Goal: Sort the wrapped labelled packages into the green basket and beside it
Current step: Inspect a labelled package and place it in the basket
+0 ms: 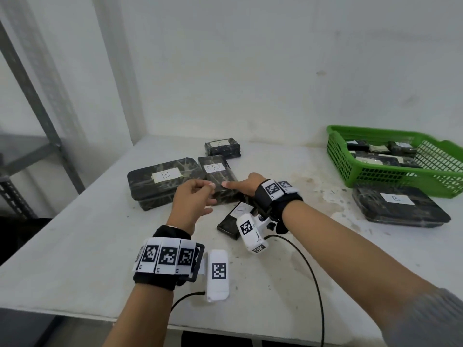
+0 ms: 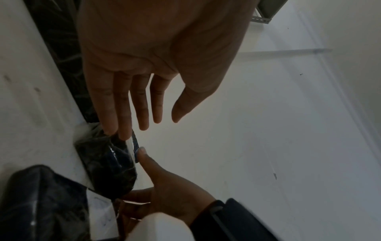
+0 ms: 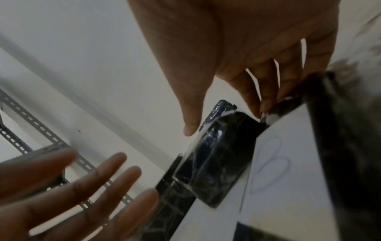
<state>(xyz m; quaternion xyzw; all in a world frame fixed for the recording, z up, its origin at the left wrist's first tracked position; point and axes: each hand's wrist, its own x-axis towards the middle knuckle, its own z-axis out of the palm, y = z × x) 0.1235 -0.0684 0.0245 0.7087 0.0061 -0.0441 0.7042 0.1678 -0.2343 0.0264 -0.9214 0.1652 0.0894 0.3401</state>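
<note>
A medium dark wrapped package labelled B [image 1: 218,177] lies mid-table against a larger B package [image 1: 162,181]. My right hand [image 1: 234,186] grips its near right corner, thumb on top and fingers curled at the side; the left wrist view shows this package [image 2: 109,166] pinched between the thumb and the fingers of that hand [image 2: 156,182]. My left hand [image 1: 208,194] is spread open at the near end, its fingertips [image 2: 112,130] touching the wrap. The green basket [image 1: 350,169] at the right holds several wrapped packages. One B package [image 1: 398,206] lies in front of it.
A small wrapped package [image 1: 223,147] sits at the back near the wall. A flat labelled package [image 1: 231,222] lies under my right wrist. A metal shelf frame [image 1: 37,116] stands left of the table. The near table edge [image 1: 75,314] runs below my forearms.
</note>
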